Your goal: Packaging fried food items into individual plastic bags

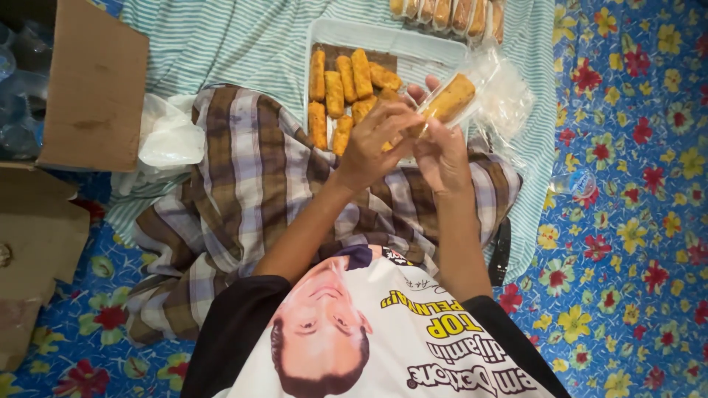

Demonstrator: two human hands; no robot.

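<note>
**Q:** What do my hands hold here?

**A:** Both of my hands are raised over my lap. My left hand (372,144) is curled, its fingertips pinched on the near end of a clear plastic sleeve (472,92). My right hand (441,151) grips the same sleeve from below, fingers folded around it. Neither hand is relaxed; both are closed on the wrapper.

**Q:** What is in the sleeve?

**A:** One golden, breaded stick (448,99), lying tilted inside the sleeve, above the right edge of the tray. The loose end of the plastic fans out to the right, beyond the stick.

**Q:** How many sticks lie unwrapped?

**A:** On the white rectangular tray (383,37), just beyond my hands, I count about eight fried sticks (341,81) resting on a brown liner. My hands hide part of the tray, so the count may fall short.

**Q:** And beyond the tray?

**A:** A row of wrapped sticks (450,13) sits at the top edge of the view. About six show; the frame cuts off the rest.

**Q:** What surrounds the work?

**A:** The tray rests on a green-and-white striped cloth (243,44). A plaid cloth (251,177) covers my legs. One crumpled white plastic bag (169,136) lies to my left, near a cardboard box flap (92,81). One small clear plastic cup (579,183) lies on the blue flowered mat (634,243) to my right.
</note>
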